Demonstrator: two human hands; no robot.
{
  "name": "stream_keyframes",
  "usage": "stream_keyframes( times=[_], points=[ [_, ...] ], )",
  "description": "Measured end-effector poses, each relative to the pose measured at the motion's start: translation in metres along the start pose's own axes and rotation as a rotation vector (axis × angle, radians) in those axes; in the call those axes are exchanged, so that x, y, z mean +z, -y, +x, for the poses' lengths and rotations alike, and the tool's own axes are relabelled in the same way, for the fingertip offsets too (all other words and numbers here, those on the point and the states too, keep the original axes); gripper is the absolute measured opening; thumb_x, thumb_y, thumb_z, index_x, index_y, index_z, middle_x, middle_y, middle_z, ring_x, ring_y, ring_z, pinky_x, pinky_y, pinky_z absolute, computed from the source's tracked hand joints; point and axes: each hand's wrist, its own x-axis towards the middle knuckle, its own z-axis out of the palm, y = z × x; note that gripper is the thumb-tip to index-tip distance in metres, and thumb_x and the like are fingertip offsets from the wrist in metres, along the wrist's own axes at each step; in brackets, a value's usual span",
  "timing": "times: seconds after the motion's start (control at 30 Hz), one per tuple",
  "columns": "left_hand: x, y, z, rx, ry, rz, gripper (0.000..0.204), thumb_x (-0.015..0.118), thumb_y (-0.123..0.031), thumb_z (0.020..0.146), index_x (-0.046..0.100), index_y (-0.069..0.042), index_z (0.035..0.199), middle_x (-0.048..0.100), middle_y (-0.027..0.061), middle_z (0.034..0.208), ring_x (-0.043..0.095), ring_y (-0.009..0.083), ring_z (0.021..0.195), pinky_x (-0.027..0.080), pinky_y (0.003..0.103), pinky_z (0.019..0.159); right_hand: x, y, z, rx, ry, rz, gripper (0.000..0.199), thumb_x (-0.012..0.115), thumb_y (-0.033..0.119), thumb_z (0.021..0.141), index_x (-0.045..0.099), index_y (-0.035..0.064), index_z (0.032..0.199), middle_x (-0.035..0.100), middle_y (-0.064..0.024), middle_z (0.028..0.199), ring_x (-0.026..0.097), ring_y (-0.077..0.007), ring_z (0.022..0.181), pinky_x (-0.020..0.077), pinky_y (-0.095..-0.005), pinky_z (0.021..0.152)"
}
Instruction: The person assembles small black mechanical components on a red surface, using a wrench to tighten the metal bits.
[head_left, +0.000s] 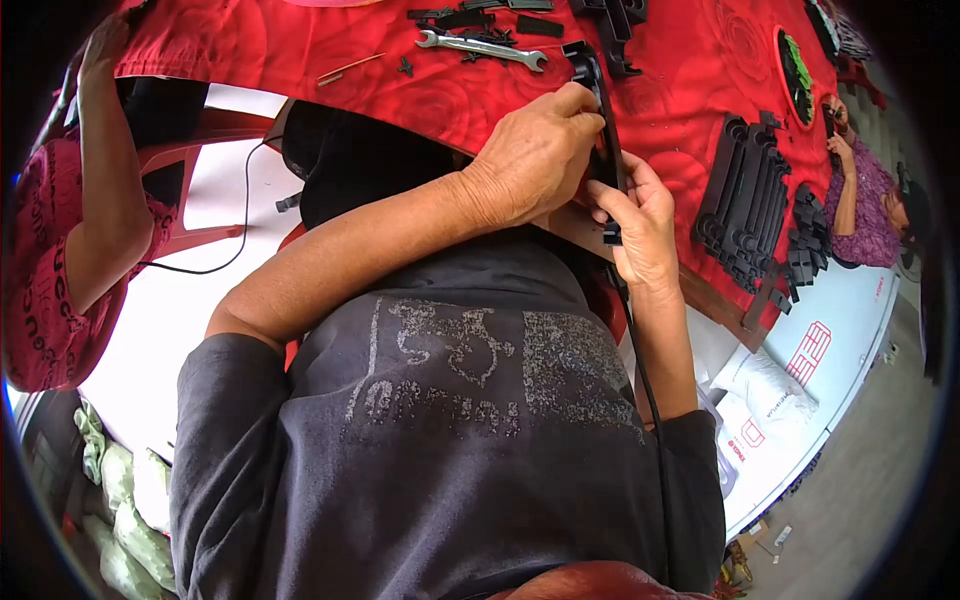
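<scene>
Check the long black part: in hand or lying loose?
In hand: the left hand grips the long black part, and the right hand holds it nearer the body.

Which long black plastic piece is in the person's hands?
The piece between the left hand and right hand; the stacked pieces lie farther right on the red tablecloth, untouched.

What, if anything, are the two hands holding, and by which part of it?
A long black plastic part: the left hand grips its far half, the right hand its near half.
</scene>
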Motion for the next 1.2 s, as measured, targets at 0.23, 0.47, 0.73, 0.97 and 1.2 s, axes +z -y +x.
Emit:
stream_keyframes(
  times=[0.23,0.47,0.73,0.97,1.2],
  points=[
    [0.001,0.000,0.001,-0.044,-0.011,-0.068,0.026,0.061,-0.001,0.087,0.063,0.007,0.112,0.058,0.0168,0.116,0.067,0.0343,0.096,0.056,0.039,0.082,-0.004,0.004,0.002,0.027,0.039,-0.075,0.042,0.070,-0.004,0.085,0.052,-0.0025,0.123,0.066,-0.0056,0.093,0.065,-0.0111,0.072,0.0466,-0.0219,0.058],
    [0.001,0.000,0.003,-0.014,0.007,-0.037,0.027,0.061,-0.001,0.086,0.063,0.006,0.112,0.058,0.0177,0.116,0.067,0.0351,0.095,0.057,0.039,0.081,-0.008,0.003,0.003,0.052,0.062,-0.049,0.042,0.070,-0.003,0.085,0.051,-0.0014,0.122,0.067,-0.0059,0.093,0.067,-0.0128,0.073,0.0466,-0.0217,0.057],
    [-0.001,-0.004,0.004,0.046,0.032,0.055,0.028,0.063,-0.002,0.084,0.063,0.005,0.112,0.059,0.0172,0.115,0.064,0.0347,0.100,0.056,0.040,0.084,-0.010,0.003,0.003,0.081,0.077,0.065,0.041,0.068,-0.006,0.085,0.051,0.0001,0.122,0.065,-0.0071,0.093,0.066,-0.0136,0.071,0.0464,-0.0216,0.057],
    [-0.002,-0.008,0.002,0.072,0.034,0.099,0.030,0.064,-0.006,0.084,0.064,0.003,0.112,0.058,0.0157,0.116,0.062,0.0332,0.100,0.055,0.040,0.083,-0.009,0.001,0.003,0.111,0.106,0.132,0.041,0.067,-0.005,0.084,0.050,0.0003,0.121,0.065,-0.0079,0.092,0.066,-0.0147,0.071,0.0457,-0.0216,0.057],
    [-0.005,-0.013,-0.001,0.074,0.174,0.292,0.037,0.069,-0.018,0.077,0.066,-0.001,0.110,0.056,0.0121,0.120,0.057,0.0312,0.102,0.052,0.040,0.086,-0.004,-0.002,0.001,0.066,0.048,0.048,0.041,0.070,0.000,0.084,0.050,-0.0007,0.121,0.067,-0.0068,0.090,0.067,-0.0138,0.071,0.0439,-0.0209,0.056]
  ],
)
